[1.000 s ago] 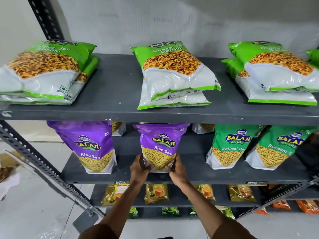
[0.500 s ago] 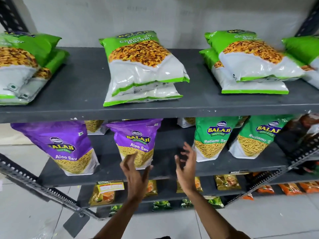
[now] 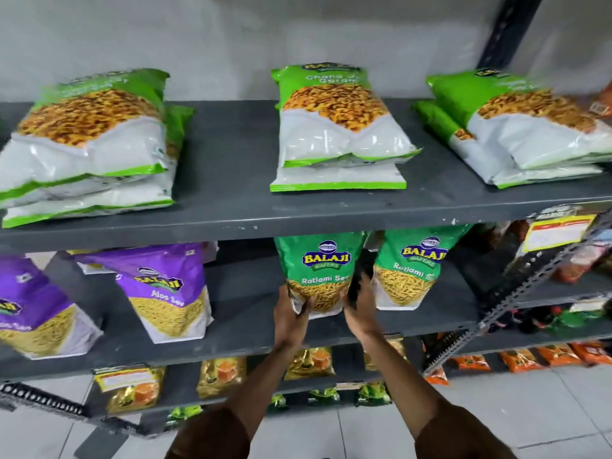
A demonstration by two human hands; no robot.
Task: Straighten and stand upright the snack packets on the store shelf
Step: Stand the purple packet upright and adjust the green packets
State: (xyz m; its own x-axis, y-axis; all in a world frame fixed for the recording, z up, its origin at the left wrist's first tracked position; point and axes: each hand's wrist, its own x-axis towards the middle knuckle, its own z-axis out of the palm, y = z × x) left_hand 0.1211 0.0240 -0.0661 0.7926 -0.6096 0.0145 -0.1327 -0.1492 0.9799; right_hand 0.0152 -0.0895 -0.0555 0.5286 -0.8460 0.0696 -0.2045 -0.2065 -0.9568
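Note:
A green Ratlami Sev packet (image 3: 319, 271) stands upright on the middle grey shelf (image 3: 251, 329). My left hand (image 3: 291, 314) grips its lower left corner and my right hand (image 3: 361, 308) grips its lower right edge. A second green Ratlami Sev packet (image 3: 412, 270) stands just to its right, leaning slightly. Two purple Aloo Sev packets (image 3: 169, 289) (image 3: 31, 309) stand further left on the same shelf.
On the top shelf (image 3: 231, 213) lie flat stacks of green-and-white packets (image 3: 89, 144) (image 3: 337, 127) (image 3: 526, 127). Small gold packets (image 3: 132, 389) and orange packets (image 3: 549, 357) fill the lower shelves. A slotted metal brace (image 3: 503, 303) crosses at the right, under a yellow price tag (image 3: 559, 230).
Both hands let go of the purple Aloo Sev packet, moved right with fingers apart, and now hold the green Ratlami Sev packet. The view has shifted right.

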